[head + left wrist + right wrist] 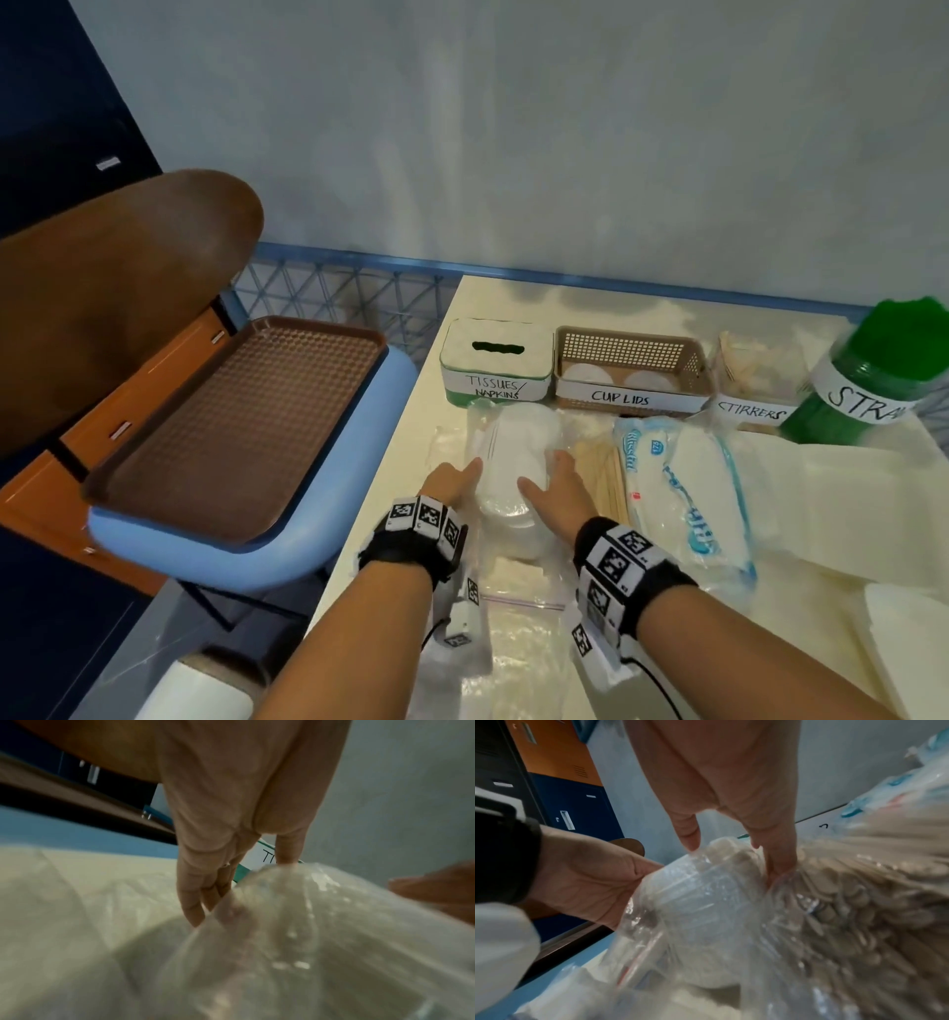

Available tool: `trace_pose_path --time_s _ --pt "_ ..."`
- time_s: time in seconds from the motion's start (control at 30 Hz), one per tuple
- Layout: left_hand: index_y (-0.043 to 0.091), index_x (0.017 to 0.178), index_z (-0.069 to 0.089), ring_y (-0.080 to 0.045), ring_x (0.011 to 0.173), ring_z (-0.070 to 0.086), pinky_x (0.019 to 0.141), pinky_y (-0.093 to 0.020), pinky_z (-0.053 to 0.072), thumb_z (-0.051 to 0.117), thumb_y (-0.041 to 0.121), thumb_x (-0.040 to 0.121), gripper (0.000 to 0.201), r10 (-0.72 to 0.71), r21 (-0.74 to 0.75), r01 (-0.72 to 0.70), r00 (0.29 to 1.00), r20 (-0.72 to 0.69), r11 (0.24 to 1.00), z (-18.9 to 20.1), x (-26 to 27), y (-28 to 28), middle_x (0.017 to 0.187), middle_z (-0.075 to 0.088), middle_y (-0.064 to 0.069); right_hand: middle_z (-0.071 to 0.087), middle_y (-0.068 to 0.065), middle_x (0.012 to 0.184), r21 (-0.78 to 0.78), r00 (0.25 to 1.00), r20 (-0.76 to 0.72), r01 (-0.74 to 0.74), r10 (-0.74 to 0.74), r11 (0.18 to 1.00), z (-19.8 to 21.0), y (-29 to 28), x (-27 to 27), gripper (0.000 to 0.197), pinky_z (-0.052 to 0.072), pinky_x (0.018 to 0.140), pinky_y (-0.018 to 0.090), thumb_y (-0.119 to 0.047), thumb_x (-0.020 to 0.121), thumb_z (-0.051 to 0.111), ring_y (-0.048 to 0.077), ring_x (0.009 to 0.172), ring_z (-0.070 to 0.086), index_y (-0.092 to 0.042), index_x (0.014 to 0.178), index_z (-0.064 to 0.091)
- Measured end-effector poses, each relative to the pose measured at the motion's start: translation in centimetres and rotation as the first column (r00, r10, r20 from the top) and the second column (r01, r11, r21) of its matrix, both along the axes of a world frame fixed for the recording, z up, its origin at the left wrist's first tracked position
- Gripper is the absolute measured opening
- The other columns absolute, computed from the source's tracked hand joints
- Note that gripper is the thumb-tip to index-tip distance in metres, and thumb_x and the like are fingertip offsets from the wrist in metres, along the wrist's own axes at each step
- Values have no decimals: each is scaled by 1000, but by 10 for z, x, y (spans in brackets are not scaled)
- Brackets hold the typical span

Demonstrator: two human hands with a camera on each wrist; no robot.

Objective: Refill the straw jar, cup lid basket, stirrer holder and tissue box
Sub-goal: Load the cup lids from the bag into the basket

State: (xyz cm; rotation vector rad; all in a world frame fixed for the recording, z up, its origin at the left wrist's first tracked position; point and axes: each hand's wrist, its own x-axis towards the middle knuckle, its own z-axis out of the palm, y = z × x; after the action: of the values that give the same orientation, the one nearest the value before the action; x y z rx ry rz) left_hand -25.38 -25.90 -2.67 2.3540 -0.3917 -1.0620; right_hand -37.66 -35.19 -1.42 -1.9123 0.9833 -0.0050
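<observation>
A clear plastic bag with a stack of white cup lids (513,462) lies on the table in front of the tan cup lid basket (629,360), which holds a few lids. My left hand (454,483) lies with straight fingers (195,902) against the bag's left side. My right hand (549,483) grips the stack through the plastic (706,892), thumb on one side, fingers (780,866) wedged between it and the wooden stirrers (859,892). Behind stand the tissue box (493,360), the stirrer holder (750,380) and the green straw jar (873,375).
A bag of wooden stirrers (601,473) and a blue-printed tissue pack (683,488) lie right of the lids, with white napkins (847,488) beyond. An empty zip bag (518,632) lies near the front edge. Left of the table a brown tray (241,426) rests on a blue chair (246,545).
</observation>
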Motion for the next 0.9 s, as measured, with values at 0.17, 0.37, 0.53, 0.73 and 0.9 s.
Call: trace_pose_path --time_s 0.17,0.37,0.53,0.73,0.9 --pt "0 80 57 -25 78 52 75 -33 39 48 38 94 41 62 -305 -98 990 -126 947 3 -2 -9 85 55 -15 29 9 152 32 997 67 28 -30 999 4 -4 0 76 30 108 32 -31 92 55 26 136 35 -12 149 10" --pt "16 104 56 -25 89 58 69 -31 47 67 38 80 34 88 -585 -186 978 -191 789 57 -11 2 110 62 -12 39 -2 145 138 913 377 113 -158 984 40 8 -3 74 34 105 29 -37 86 63 17 131 40 -21 146 22" --pt "21 83 57 -14 87 53 69 -27 41 61 37 87 17 91 -617 -8 991 103 787 109 -23 49 104 62 1 26 -5 153 315 904 403 10 -144 949 50 35 -8 87 32 112 45 -58 80 57 19 137 32 -32 148 10" --pt "16 91 61 -19 84 58 76 -27 41 62 23 86 9 56 -369 83 935 351 926 85 -43 81 104 63 1 53 -3 129 641 947 292 -86 -138 763 16 78 -13 44 51 91 38 -34 98 39 9 110 57 -29 140 30" --pt "8 122 48 -21 95 55 89 -30 43 55 15 90 34 -60 -274 144 955 291 951 54 -54 82 124 55 -7 58 3 124 534 981 154 16 -116 845 -1 76 -26 47 52 88 42 -18 95 43 21 106 59 -24 140 30"
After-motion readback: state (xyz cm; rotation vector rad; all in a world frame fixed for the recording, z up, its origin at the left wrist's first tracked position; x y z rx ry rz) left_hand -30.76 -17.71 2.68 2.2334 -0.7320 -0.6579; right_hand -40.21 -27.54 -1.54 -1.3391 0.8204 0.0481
